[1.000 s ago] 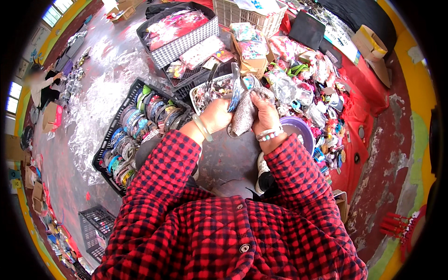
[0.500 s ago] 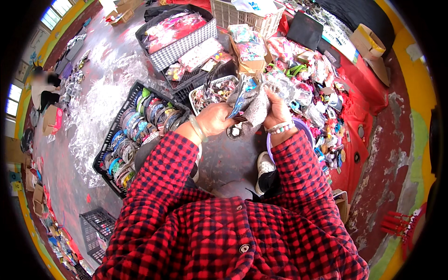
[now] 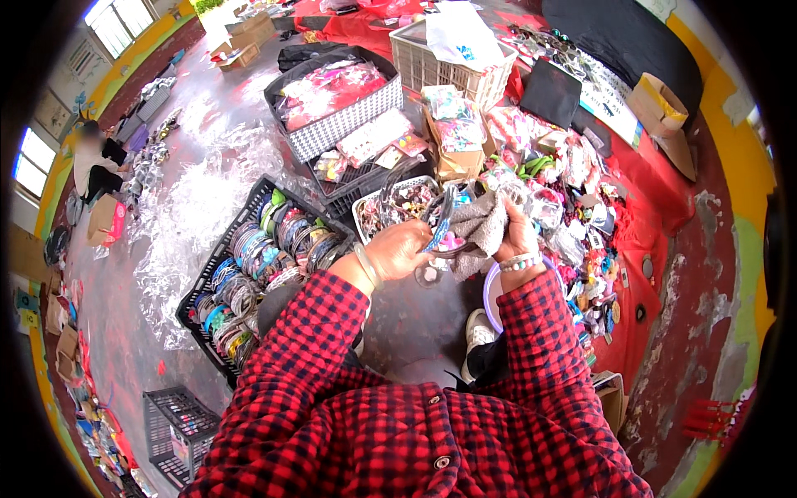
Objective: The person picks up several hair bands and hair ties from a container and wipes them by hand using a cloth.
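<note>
By the left hand [image 3: 397,251], a small bunch of hoop-shaped headbands [image 3: 442,231] is gripped, the fingers curled round its near left side; how many are caught there cannot be told. The blue one is held right at the fingertips, and the arcs are spread up and to the right of them. And on the other side, a grey cloth [image 3: 481,226] is pinched in the right hand [image 3: 520,234], bunched just left of those fingers, its left folds brought up against the hoops. All of it is held above the floor [image 3: 407,324], between the two hands. Just beyond, a white basket [image 3: 359,219] is filled with small accessories; to the left, a black crate [image 3: 221,244] is packed with more hoops. A purple basin [image 3: 490,300] is partly covered by the right wrist.
</note>
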{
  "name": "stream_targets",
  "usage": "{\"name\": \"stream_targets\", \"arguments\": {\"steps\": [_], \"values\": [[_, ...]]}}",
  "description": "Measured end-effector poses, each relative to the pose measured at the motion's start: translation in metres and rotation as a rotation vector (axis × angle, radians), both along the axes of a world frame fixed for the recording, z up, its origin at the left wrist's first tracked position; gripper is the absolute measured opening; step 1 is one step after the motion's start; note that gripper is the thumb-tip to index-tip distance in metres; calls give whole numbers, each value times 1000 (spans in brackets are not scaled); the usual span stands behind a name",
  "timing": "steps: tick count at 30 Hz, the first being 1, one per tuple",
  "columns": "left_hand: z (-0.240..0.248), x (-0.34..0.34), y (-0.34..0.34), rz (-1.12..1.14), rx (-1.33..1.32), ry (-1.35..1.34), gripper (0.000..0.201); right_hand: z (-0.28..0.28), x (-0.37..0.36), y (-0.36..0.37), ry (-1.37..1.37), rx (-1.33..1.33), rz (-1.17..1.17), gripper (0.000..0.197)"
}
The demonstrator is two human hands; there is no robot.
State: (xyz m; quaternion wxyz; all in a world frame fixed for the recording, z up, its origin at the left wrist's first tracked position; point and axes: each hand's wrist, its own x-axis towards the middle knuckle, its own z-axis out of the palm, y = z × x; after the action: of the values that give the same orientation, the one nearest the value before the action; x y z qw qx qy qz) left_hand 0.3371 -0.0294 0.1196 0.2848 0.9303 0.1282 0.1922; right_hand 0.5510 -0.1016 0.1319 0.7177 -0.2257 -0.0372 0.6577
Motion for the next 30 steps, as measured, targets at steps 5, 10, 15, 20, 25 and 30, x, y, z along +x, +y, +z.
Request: {"name": "stream_targets", "arguments": {"steps": [5,10,15,20,25,30], "values": [[1,-1,-5,26,25,-27,21,1,1,-1,-30,36,11,29],[7,5,-13,49,-101,-50,23,11,-10,-2,0,-32,59,32],[0,12,-25,150,-269,-82,24,-37,-11,10,1,-87,-104,29],[1,7,-20,105,-194,-89,22,-8,-15,6,-37,-172,-22,31],[15,10,-25,63,-170,-64,20,-10,-5,5,-81,-157,31,37],[12,11,-24,102,-111,-42,21,-16,-5,11,-73,-213,-40,41]]}}
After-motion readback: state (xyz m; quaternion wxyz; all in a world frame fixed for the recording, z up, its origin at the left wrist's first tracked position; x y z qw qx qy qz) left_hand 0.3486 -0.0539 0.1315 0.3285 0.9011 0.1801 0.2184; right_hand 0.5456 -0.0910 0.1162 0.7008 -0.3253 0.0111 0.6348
